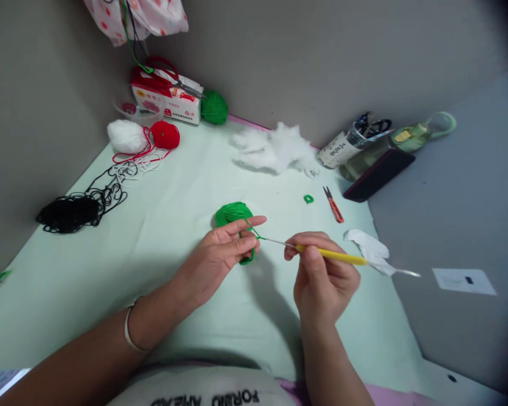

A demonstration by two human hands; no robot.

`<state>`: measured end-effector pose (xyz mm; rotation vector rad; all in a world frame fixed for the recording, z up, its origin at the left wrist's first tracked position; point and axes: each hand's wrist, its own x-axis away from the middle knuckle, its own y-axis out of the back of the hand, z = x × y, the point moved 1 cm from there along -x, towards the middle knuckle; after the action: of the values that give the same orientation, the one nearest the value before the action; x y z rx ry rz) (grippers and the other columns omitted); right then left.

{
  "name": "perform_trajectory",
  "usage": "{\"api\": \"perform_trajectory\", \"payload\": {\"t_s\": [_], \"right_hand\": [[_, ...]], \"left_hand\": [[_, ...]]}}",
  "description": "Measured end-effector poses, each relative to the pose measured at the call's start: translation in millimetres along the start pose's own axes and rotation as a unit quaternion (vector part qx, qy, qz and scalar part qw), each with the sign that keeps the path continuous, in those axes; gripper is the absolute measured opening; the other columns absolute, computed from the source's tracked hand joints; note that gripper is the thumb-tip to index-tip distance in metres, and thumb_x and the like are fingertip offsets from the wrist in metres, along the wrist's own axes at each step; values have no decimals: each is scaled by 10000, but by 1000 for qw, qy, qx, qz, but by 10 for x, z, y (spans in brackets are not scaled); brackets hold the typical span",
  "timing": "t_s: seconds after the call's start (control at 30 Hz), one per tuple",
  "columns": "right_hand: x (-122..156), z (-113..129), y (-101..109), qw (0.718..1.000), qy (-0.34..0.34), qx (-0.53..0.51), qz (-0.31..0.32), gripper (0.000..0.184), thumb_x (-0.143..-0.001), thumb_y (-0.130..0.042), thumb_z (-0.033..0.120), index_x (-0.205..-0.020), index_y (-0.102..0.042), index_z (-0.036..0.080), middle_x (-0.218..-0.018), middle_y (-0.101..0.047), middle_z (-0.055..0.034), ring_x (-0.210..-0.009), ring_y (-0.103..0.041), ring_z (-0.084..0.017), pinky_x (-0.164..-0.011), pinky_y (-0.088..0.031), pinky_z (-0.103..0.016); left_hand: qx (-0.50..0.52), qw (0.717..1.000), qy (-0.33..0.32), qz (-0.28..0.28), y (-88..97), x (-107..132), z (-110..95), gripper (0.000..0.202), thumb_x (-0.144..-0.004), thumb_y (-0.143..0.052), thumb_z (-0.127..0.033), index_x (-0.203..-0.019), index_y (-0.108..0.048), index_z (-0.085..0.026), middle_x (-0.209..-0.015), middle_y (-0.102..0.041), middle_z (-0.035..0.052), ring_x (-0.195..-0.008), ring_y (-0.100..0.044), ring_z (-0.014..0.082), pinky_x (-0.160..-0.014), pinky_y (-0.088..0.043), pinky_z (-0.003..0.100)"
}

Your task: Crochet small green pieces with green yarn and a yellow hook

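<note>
Near the table's middle, her left hand (220, 251) pinches green yarn (233, 217); the right hand (322, 279) grips a yellow crochet hook (334, 255).

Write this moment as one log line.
left hand: pinches green yarn | right hand: holds yellow crochet hook, tip at yarn | nearby: red snips, white stuffing

One head-worn camera looks forward and down at the counter (68, 293), close above the left hand (220, 256) and right hand (324, 285), facing the wall corner (305, 56).
</note>
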<state>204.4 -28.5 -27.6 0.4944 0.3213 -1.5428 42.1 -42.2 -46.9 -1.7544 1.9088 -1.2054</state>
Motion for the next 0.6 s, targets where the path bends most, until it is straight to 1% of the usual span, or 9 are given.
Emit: {"api": "perform_trajectory", "payload": {"t_s": [0.07,0.1,0.17,0.23,0.3,0.37,0.43,0.5,0.6], "right_hand": [[14,-17,-26,999,-36,-29,25,219,-974,-550,151,-962,-749,240,-786,-670,-29,-660,-604,-157,-560,-505,-308],[40,-25,-46,998,-32,-5,47,225,-969,-557,141,-987,-754,249,-818,-679,-33,-695,-623,-161,-582,-516,-311],[109,-33,-85,991,35,97,85,266,-940,-593,102,-1056,-762,271,-933,-709,-54,-810,-666,-181,-647,-545,-327],[154,-32,-100,971,116,187,91,331,-906,-627,69,-1116,-759,288,-1026,-723,-71,-886,-678,-198,-688,-557,-342],[140,-26,-77,973,130,181,60,313,-907,-620,77,-1097,-761,282,-989,-731,-70,-851,-674,-201,-669,-553,-348],[77,-25,-29,993,67,93,9,232,-930,-599,121,-1014,-767,258,-870,-718,-55,-755,-651,-190,-616,-533,-340],[14,-33,6,999,-12,-15,-29,191,-950,-586,178,-934,-767,237,-787,-684,-41,-659,-608,-168,-558,-497,-316],[-12,-51,3,993,-75,-90,-23,183,-957,-595,216,-908,-770,234,-776,-671,-33,-618,-577,-147,-535,-472,-295],[22,-78,-54,990,-103,-95,30,169,-951,-623,209,-934,-788,245,-848,-711,-43,-724,-617,-161,-615,-499,-305]], "left_hand": [[-51,997,-50,-19,-9,17,16,401,-821,-784,-190,-1216,-733,-235,-791,-594,-32,-749,-523,85,-737,-403,215],[-68,995,-69,-27,-18,29,37,457,-815,-791,-185,-1260,-709,-249,-790,-592,-39,-761,-528,87,-758,-409,215],[-71,994,-80,-30,-37,49,90,561,-817,-794,-195,-1354,-641,-258,-809,-611,-38,-808,-556,100,-817,-425,228],[-40,998,-36,-14,-47,54,131,603,-829,-787,-232,-1401,-596,-236,-825,-631,-23,-837,-577,114,-834,-440,246],[-1,1000,17,5,-39,45,127,549,-825,-788,-244,-1351,-639,-200,-816,-627,-13,-807,-574,108,-801,-445,239],[18,999,35,13,-19,31,82,424,-816,-789,-225,-1232,-720,-177,-803,-612,-10,-759,-555,89,-751,-436,216],[12,1000,18,13,2,23,27,322,-818,-780,-210,-1139,-766,-179,-801,-602,-9,-735,-544,78,-702,-419,200],[-7,1000,-1,13,14,24,0,316,-826,-775,-212,-1142,-768,-207,-797,-598,-17,-726,-542,75,-681,-410,198],[-49,999,-15,19,15,28,23,407,-828,-781,-217,-1228,-725,-263,-791,-613,-36,-734,-554,76,-729,-430,211]]}}
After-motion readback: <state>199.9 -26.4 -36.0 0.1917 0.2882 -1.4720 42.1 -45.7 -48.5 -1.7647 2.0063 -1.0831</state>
